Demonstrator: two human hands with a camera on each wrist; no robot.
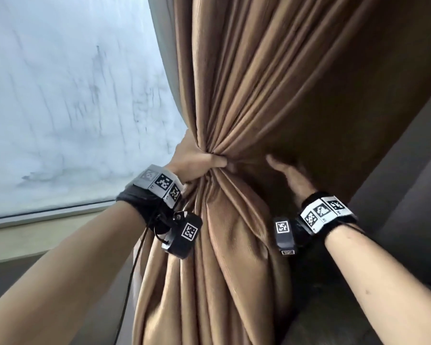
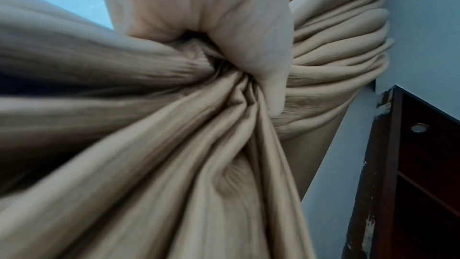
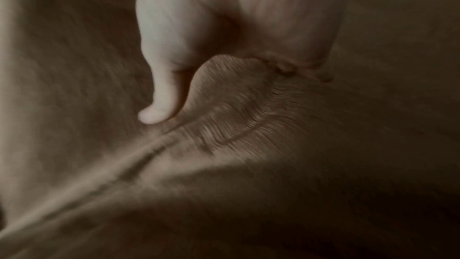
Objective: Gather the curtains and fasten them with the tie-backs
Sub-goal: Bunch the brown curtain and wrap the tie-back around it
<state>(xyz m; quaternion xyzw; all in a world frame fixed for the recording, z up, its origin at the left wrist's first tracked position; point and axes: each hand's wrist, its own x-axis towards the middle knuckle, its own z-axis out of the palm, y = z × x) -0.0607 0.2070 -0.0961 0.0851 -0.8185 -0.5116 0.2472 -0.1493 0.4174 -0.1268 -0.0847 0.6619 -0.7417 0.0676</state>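
Observation:
A tan curtain [image 1: 234,95] hangs beside the window, bunched into a narrow waist at mid height. My left hand [image 1: 204,161] grips that waist from the left, fingers curled round the folds. In the left wrist view the palm [image 2: 224,36] squeezes the gathered cloth [image 2: 174,145]. My right hand [image 1: 288,174] reaches in at the curtain's shadowed right side. Its thumb [image 3: 159,97] lies straight on the front of the cloth [image 3: 248,164], and the fingers slip behind a fold, out of sight. No tie-back shows in any view.
A frosted window pane [image 1: 60,95] and its sill [image 1: 35,220] fill the left. A grey wall [image 1: 396,183] stands to the right of the curtain. A dark wooden cabinet [image 2: 423,164] stands against that wall. A black cable [image 1: 132,270] hangs from my left wrist.

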